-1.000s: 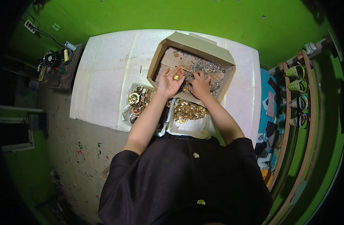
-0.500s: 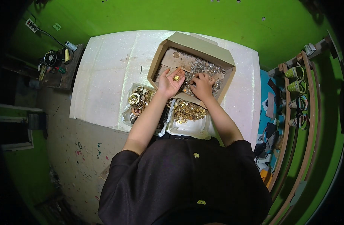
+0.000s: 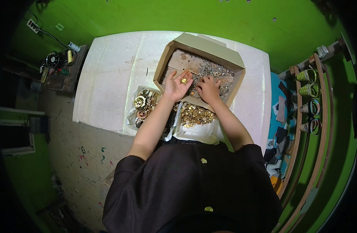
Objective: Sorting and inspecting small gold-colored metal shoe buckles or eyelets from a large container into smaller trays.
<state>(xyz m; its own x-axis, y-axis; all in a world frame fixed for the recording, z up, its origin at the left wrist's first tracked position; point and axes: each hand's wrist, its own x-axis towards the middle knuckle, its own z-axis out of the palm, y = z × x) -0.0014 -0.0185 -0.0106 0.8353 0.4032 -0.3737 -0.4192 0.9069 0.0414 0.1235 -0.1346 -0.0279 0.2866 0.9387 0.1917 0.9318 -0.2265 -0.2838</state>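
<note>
On the glittery white table (image 3: 108, 77), over the shallow brown cardboard box (image 3: 213, 49): bare left hand (image 3: 177, 86) palm up, fingers loosely spread, cradling small shiny gold pieces (image 3: 184, 81); bare right hand (image 3: 208, 89) curled over tiny silvery bits (image 3: 209, 68), pinch impossible to tell.

Left fingers (image 3: 182, 73) upturned, gold bits (image 3: 184, 80), right fingers (image 3: 205, 80) in box (image 3: 225, 56)

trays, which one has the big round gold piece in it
The leftmost tray: a big round gold piece sits at its left side, while the right tray shows only small gold pieces.
</note>
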